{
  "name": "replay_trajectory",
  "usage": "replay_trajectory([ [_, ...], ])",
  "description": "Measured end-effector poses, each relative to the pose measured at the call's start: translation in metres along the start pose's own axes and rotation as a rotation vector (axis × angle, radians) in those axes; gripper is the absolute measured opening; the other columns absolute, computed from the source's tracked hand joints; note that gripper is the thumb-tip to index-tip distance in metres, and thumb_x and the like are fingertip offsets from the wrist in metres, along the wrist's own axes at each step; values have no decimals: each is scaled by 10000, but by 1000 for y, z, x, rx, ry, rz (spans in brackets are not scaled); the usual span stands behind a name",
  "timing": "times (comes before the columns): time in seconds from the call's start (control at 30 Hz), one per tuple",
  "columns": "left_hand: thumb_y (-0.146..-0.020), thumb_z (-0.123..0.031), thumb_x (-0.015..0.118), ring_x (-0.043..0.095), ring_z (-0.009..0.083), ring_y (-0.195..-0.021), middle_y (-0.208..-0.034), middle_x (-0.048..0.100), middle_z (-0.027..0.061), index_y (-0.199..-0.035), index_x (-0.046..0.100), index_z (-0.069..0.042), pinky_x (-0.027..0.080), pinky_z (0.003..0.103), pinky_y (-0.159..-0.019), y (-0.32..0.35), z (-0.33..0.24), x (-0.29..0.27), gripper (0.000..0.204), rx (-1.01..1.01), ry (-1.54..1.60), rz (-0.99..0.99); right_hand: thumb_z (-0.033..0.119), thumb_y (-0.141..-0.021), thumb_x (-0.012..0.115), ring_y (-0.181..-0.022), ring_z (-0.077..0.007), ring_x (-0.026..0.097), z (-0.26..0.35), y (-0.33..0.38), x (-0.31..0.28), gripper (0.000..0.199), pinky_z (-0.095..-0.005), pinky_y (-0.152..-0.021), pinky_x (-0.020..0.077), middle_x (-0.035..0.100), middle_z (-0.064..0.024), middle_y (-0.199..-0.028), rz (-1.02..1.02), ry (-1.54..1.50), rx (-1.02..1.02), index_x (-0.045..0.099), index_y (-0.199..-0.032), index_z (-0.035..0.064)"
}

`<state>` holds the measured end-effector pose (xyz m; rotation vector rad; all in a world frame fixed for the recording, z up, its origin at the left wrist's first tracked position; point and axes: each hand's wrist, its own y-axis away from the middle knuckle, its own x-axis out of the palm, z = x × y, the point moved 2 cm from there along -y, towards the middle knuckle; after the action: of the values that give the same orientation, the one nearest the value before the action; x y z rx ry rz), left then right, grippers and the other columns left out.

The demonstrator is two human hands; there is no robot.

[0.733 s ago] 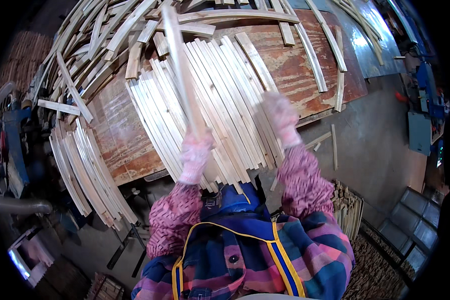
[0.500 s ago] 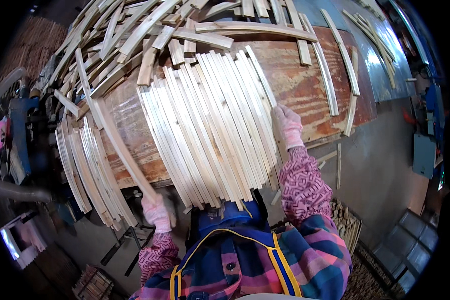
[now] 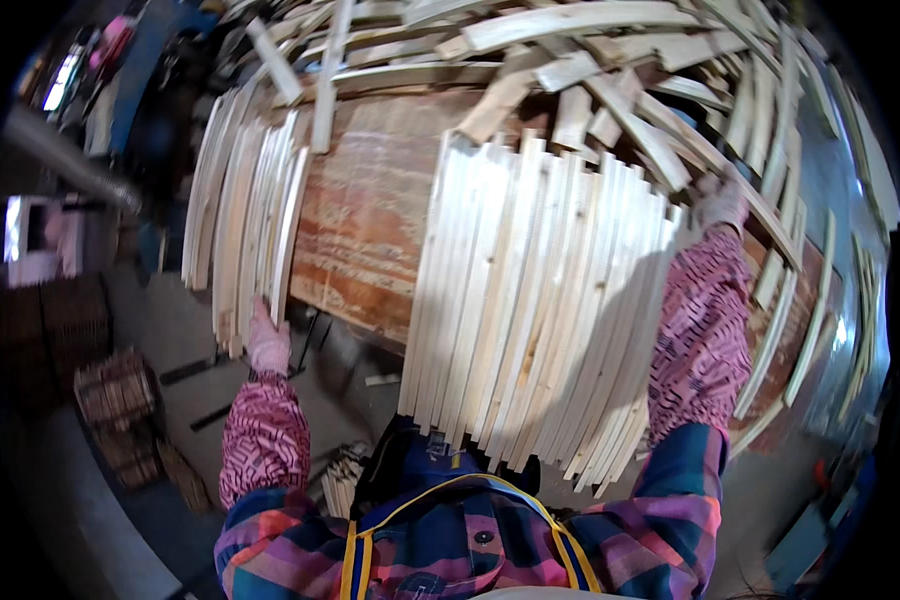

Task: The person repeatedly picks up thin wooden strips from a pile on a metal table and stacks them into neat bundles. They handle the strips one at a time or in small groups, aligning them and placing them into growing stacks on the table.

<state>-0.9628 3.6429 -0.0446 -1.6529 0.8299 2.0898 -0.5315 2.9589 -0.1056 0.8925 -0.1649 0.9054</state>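
Observation:
My left hand (image 3: 268, 345), in a pale pink glove, is closed at the near end of a light wooden strip (image 3: 292, 225). That strip lies along the right edge of a smaller group of wooden strips (image 3: 232, 200). Out to the right, my gloved right hand (image 3: 720, 203) is at the far right corner of a wide row of strips (image 3: 515, 300). Its fingers, slightly blurred, are closed around a slanting wooden strip (image 3: 765, 217) at the edge of the loose pile. The wide row lies side by side in front of me, its near ends jutting past the table edge.
A jumbled pile of wooden strips (image 3: 580, 22) covers the table's far side. Worn reddish boarding (image 3: 355, 215) shows between the two groups. More loose strips (image 3: 815, 310) lie at the right. Bundled wood (image 3: 120, 395) stands on the floor at left, near a grey hose (image 3: 70, 160).
My view has turned left. My left hand has brought its strip against the smaller group. My right hand has gone from the wide row's right edge to the loose pile beyond.

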Motion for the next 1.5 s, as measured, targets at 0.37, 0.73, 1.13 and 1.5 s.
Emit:
replay_trajectory([
  [0.37,-976,-303,525,583,445,-1010,-1172,559,236,-1539,235,-291,479,501,-872,1,86,74,634,125,55,-79,167,-875,565,-875,-220,601,-49,204,-20,408,-345,-733,551,565,-119,-989,491,-66,-24,486,-1229,-22],
  [0.73,-864,-201,576,587,379,-984,-1079,590,193,-1330,517,-189,484,497,-810,-96,-98,-33,470,352,-28,-280,456,-817,702,-1178,-364,598,-44,130,99,949,-435,-956,495,556,-198,-1340,-164,2131,-759,146,-1549,220],
  [1.13,-926,-178,557,576,328,-1169,-1241,534,143,-1311,380,-138,516,506,-873,-239,-243,-31,426,148,83,-248,176,-737,717,-918,-389,694,10,226,92,726,-480,-773,557,686,-213,-1070,53,2205,-927,377,-1378,170],
  [1.5,-871,-97,534,650,349,-936,-1098,624,199,-1198,578,-58,527,476,-879,-176,-174,-64,332,862,434,-125,149,-823,607,-966,-224,651,-96,421,-43,520,-323,-789,585,641,-129,-1133,200,878,224,518,-1310,-6],
])
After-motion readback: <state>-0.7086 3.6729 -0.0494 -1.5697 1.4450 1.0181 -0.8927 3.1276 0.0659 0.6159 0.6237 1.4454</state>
